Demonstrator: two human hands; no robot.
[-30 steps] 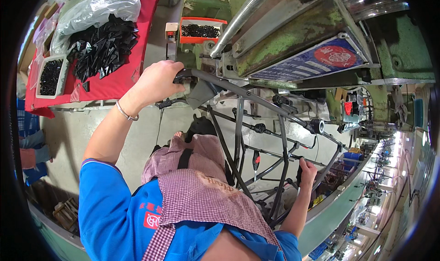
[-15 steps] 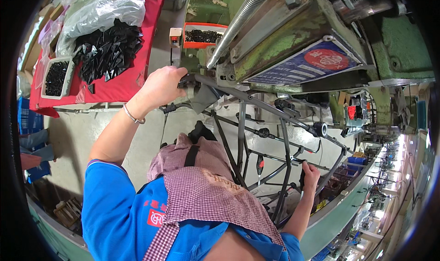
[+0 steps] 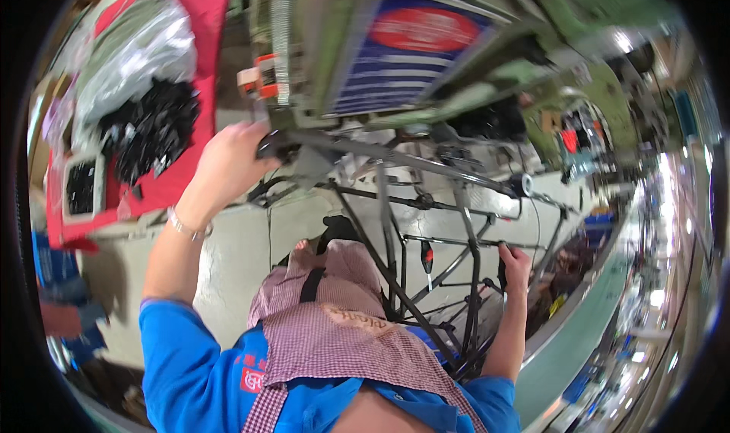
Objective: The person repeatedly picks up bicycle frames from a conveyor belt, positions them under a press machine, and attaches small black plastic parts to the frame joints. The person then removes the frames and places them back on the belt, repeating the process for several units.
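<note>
Both hands clenched on black metal frame (image 3: 426, 228): left hand (image 3: 228, 163) high, right hand (image 3: 517, 266) low.

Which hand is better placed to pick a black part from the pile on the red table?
Probably the left hand. It grips the frame at its upper end, right beside the red table and the pile. The right hand holds a lower bar on the far side, away from the table.

Black tubular metal frame (image 3: 426, 228), upright, held at both ends.
</note>
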